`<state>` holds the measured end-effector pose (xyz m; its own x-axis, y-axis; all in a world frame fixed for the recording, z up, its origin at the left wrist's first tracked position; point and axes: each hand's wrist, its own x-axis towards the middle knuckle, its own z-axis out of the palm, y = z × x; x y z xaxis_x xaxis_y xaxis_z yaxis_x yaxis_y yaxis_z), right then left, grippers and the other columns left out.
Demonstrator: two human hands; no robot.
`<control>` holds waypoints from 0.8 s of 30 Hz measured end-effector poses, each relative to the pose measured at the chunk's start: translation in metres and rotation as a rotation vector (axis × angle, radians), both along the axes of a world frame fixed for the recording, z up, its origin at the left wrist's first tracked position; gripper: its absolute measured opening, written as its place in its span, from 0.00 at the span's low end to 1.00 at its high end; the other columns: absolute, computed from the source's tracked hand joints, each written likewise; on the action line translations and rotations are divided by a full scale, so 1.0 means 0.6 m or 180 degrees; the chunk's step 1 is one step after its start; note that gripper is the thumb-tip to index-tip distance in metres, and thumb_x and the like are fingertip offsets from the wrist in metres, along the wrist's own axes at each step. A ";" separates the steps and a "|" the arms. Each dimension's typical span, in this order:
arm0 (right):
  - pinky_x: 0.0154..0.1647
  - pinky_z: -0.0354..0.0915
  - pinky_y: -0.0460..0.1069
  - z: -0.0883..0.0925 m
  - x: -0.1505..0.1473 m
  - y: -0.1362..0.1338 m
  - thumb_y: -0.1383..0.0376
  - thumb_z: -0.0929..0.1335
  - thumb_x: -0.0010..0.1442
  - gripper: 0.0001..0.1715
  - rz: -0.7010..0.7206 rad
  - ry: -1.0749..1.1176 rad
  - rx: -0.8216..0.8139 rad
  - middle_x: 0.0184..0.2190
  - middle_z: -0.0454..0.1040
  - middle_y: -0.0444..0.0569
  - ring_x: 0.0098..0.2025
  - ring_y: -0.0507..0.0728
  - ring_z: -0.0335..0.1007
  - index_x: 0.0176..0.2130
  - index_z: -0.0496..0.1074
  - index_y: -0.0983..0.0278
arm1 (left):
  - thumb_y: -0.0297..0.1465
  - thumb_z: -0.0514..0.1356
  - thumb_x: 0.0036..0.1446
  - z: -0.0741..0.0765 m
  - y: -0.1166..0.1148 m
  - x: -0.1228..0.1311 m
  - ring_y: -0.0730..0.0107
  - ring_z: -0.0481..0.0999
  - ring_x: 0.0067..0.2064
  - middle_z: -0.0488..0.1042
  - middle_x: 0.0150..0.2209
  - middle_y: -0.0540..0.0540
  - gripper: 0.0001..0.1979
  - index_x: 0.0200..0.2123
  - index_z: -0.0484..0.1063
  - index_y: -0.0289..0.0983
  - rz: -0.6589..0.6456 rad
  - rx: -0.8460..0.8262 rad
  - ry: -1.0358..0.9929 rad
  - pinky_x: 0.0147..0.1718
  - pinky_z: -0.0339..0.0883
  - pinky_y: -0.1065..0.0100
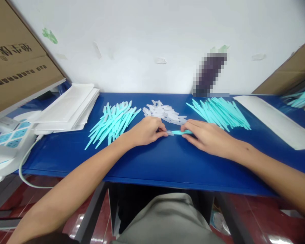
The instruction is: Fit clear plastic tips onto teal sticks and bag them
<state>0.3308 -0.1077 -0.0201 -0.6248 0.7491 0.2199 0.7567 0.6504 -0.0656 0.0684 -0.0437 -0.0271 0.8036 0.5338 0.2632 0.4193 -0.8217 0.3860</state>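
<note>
My left hand (150, 130) pinches a small translucent plastic cap (169, 133) between thumb and fingers. My right hand (205, 135) is closed on a slim teal plastic stick (178, 132), perhaps an eyebrow razor. Stick and cap meet end to end just above the table; how far one sits inside the other is too small to tell. Behind my hands lies a heap of loose translucent caps (165, 112). A pile of teal sticks with pale covered ends (117, 118) spreads beyond my left forearm. Another pile of teal sticks (220, 112) lies behind my right hand.
The blue table (152, 162) ends at a white wall (142, 44). White envelopes (66, 101) are stacked at left, near a power strip (12, 139) with a cable and a cardboard box (22, 57). A flat white sheet (277, 122) lies at right.
</note>
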 end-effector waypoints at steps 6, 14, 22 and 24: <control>0.34 0.65 0.52 -0.001 0.005 0.003 0.61 0.60 0.73 0.10 -0.0048 0.0191 -0.0297 0.39 0.74 0.52 0.35 0.59 0.73 0.43 0.67 0.62 | 0.31 0.65 0.65 0.001 0.001 0.001 0.67 0.78 0.35 0.81 0.36 0.44 0.07 0.41 0.83 0.35 0.0020 0.0005 0.0059 0.37 0.66 0.67; 0.39 0.68 0.53 -0.007 0.008 0.011 0.59 0.59 0.75 0.16 0.0111 0.0406 -0.0274 0.40 0.76 0.54 0.39 0.60 0.75 0.46 0.71 0.63 | 0.31 0.65 0.65 0.005 -0.001 0.000 0.67 0.78 0.36 0.82 0.36 0.45 0.08 0.42 0.83 0.35 0.0038 -0.0001 0.0112 0.37 0.66 0.67; 0.37 0.66 0.52 -0.002 0.005 0.007 0.59 0.59 0.74 0.14 0.0080 0.0310 -0.0308 0.41 0.75 0.52 0.38 0.59 0.74 0.45 0.71 0.62 | 0.31 0.64 0.65 0.004 -0.001 -0.001 0.67 0.78 0.37 0.82 0.37 0.44 0.07 0.42 0.83 0.36 0.0005 -0.0007 0.0082 0.38 0.67 0.68; 0.35 0.64 0.51 0.001 0.004 0.005 0.60 0.59 0.74 0.14 0.0042 0.0251 -0.0379 0.40 0.74 0.51 0.36 0.58 0.72 0.43 0.69 0.61 | 0.31 0.64 0.65 0.002 -0.001 -0.002 0.67 0.79 0.37 0.82 0.37 0.44 0.07 0.42 0.83 0.36 0.0004 0.0005 0.0077 0.38 0.67 0.68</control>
<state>0.3334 -0.1049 -0.0197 -0.6192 0.7646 0.1787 0.7375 0.6444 -0.2019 0.0674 -0.0440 -0.0258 0.8091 0.5345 0.2444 0.4297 -0.8217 0.3745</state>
